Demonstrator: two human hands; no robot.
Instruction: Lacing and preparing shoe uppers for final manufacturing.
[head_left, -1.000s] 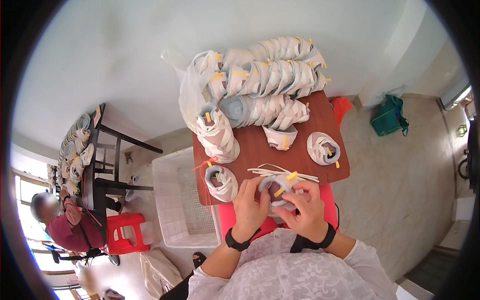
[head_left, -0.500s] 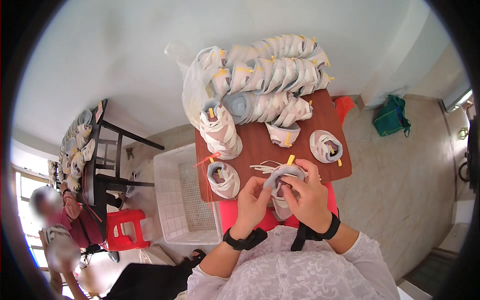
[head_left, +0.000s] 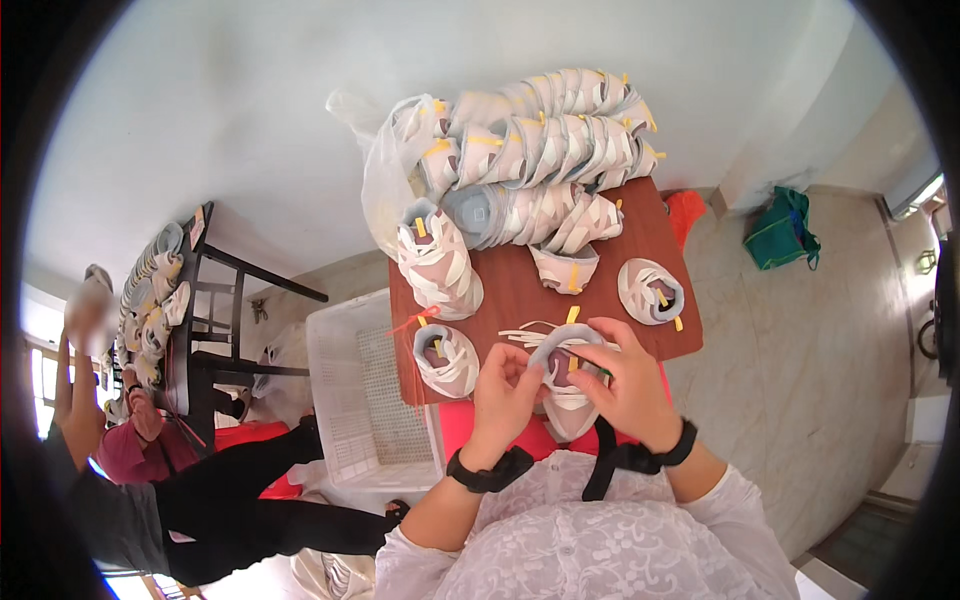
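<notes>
Both hands stayed on the shoe upper [head_left: 566, 385] at the near edge of the worktop [head_left: 520, 290], which had hardly shifted. Left hand [head_left: 503, 395] and right hand [head_left: 630, 385] had their fingers closed around its rim. White strips [head_left: 530, 335] lay just beyond it.

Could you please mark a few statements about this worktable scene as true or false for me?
1. Both hands, the left hand and the right hand, hold one shoe upper. True.
2. The table is green. False: it is reddish brown.
3. A white crate stands left of the table. True.
4. The stacked uppers lie on the floor. False: they are piled at the table's far edge.
5. A green bag sits on the floor. True.
</notes>
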